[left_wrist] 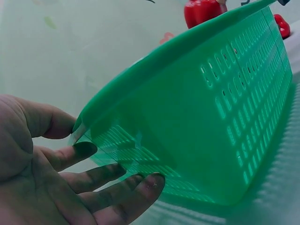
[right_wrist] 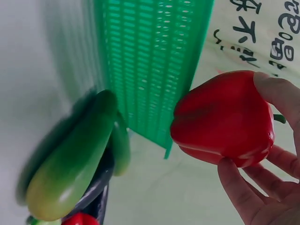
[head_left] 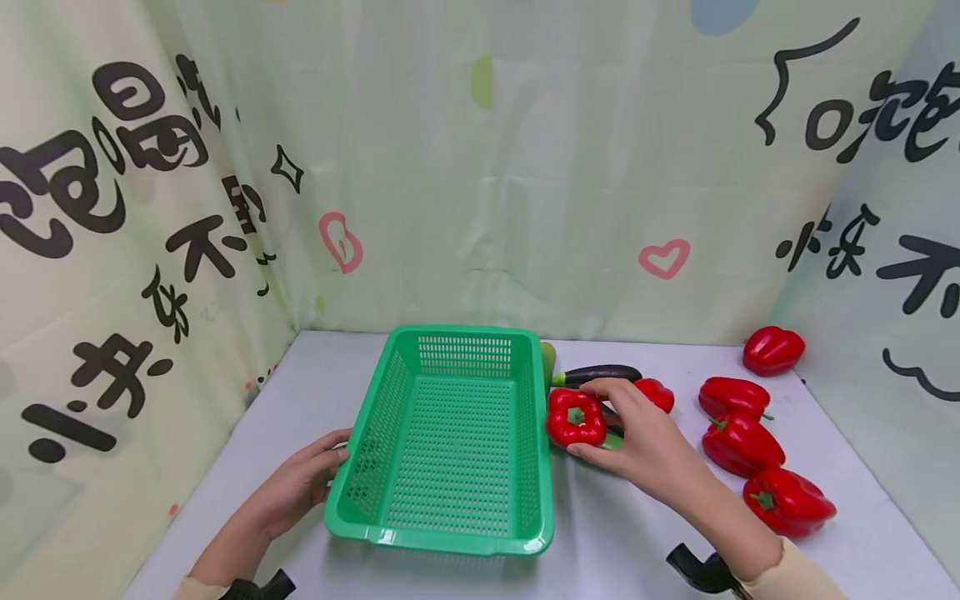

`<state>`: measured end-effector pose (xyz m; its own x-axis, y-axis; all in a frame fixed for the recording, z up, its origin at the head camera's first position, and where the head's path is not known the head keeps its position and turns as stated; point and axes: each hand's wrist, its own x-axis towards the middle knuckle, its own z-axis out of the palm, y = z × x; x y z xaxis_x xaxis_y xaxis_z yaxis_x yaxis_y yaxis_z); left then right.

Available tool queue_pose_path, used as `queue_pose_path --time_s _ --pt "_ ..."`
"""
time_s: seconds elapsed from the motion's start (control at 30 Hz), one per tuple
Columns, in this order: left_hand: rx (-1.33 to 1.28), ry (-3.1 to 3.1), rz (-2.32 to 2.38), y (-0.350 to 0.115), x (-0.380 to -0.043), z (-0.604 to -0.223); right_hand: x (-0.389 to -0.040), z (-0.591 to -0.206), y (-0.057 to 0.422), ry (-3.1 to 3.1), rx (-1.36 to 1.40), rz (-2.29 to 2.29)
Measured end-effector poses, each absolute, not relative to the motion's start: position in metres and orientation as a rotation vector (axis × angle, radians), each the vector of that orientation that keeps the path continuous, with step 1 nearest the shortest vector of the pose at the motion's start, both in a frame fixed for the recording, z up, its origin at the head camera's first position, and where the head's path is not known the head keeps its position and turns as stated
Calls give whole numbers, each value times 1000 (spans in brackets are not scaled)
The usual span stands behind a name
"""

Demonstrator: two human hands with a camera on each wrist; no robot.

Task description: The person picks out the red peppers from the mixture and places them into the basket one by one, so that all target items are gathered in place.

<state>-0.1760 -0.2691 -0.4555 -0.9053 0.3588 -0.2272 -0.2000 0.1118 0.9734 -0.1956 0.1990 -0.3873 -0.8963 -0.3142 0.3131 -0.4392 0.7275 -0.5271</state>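
A green plastic basket (head_left: 450, 450) with slotted walls stands in the middle of the table. My left hand (head_left: 303, 483) is at its left side, thumb and index fingertip pinching the rim (left_wrist: 154, 51) while the other fingers lie against the outer wall. With thumb and fingers my right hand (head_left: 648, 442) grips a red bell pepper (head_left: 576, 418), held up beside the basket's right rim. In the right wrist view the pepper (right_wrist: 225, 119) is above the vegetables, its green stem towards the palm.
Right of the basket lie eggplants (head_left: 600, 374), a green elongated vegetable (right_wrist: 70, 164), another green one (head_left: 548, 360) and a red pepper (head_left: 654, 393). Several red bell peppers (head_left: 742, 446) line the table's right side. Printed curtains (head_left: 495, 167) enclose the table (head_left: 322, 375).
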Motion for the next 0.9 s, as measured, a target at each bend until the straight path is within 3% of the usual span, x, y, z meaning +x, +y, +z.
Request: queue_pose_path --time_s 0.9 --pt "148 1968 1864 -268 -176 -457 -201 -396 129 -2740 851 834"
